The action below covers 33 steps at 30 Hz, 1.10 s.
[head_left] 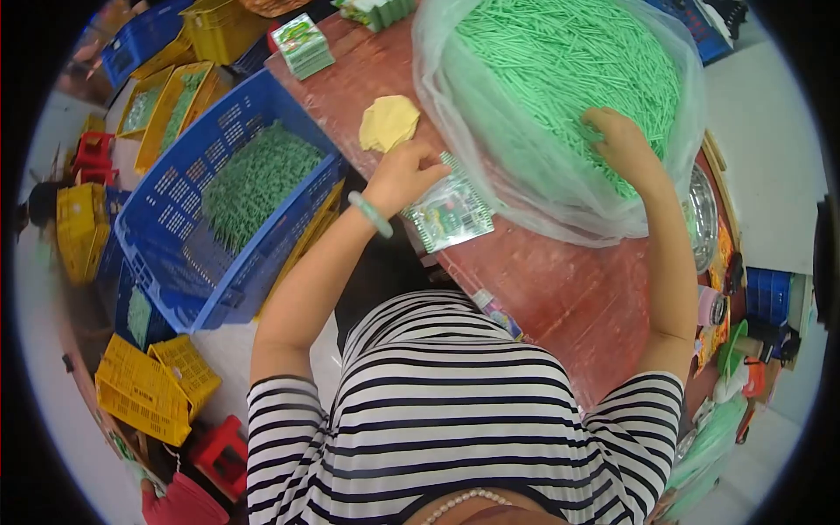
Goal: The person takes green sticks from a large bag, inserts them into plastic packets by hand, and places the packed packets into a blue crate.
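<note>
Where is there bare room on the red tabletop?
Largest patch of red tabletop: between clear plastic bag of green sticks and black-and-white striped shirt. Smaller: between that bag, irregular yellow piece and white-and-green boxy stack. Crowded: near edge, left hand at shiny green-and-silver packet, yellow piece just beyond; bag, filled with sticks, right hand among them.

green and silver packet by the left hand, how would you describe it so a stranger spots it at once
On the red table, find the large translucent bag of thin green sticks. Just left of it, by the table edge, the packet lies at the left hand. Its shiny, printed face sets it apart from the plain yellow piece just beyond the hand.
</note>
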Each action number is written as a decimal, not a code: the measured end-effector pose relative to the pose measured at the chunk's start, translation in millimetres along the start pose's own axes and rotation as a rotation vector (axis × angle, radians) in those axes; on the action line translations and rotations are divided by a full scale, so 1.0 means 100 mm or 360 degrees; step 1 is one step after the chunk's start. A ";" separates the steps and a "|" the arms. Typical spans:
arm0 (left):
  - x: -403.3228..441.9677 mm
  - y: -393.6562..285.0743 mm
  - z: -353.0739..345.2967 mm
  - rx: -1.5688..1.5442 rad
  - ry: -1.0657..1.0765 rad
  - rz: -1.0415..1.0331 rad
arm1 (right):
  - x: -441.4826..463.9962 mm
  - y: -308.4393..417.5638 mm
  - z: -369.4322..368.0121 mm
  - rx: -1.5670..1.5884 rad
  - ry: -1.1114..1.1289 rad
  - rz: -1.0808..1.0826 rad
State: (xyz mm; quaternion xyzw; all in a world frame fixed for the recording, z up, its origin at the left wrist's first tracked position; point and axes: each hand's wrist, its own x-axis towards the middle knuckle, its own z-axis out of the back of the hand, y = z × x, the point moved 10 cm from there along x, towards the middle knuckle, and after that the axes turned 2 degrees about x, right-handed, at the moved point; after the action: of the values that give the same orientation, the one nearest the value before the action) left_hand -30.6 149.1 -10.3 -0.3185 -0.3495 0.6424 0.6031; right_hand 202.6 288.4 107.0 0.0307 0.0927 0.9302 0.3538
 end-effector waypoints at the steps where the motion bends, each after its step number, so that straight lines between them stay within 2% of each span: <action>1: 0.03 0.05 -0.06 -0.0092 0.0114 0.0081 | -0.01 0.01 0.00 -0.0057 0.0008 -0.0022; 2: 0.02 0.08 -0.13 -0.0186 0.0223 0.0154 | -0.03 0.04 0.02 -0.0070 -0.0026 0.0002; 5: -0.03 -0.11 -0.14 0.0320 0.0103 -0.0032 | -0.08 0.09 0.03 -0.0136 -0.0101 0.0056; 8: -0.12 -0.18 -0.20 0.0577 0.0034 0.0106 | -0.09 0.10 0.01 -0.0199 -0.0110 0.0045; 13: -0.12 -0.13 -0.23 0.0497 -0.0006 0.0233 | -0.12 0.12 0.01 -0.0168 -0.0146 0.0017; 22: -0.13 -0.06 -0.20 0.0425 -0.0101 0.0177 | -0.06 0.03 -0.06 -0.0262 -0.0099 -0.0165; 28: -0.07 0.04 -0.16 0.0222 -0.0193 0.0141 | -0.10 0.07 -0.05 -0.0320 -0.0249 0.0010; 33: -0.08 0.06 -0.16 0.0165 -0.0192 0.0105 | -0.09 0.01 -0.07 -0.0263 -0.0204 -0.0111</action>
State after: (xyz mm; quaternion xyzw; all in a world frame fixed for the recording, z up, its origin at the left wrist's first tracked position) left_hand -20.3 141.8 -24.2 -0.2590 -0.3407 0.6971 0.5752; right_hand 208.1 281.0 100.3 0.0575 -0.0061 0.9179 0.3925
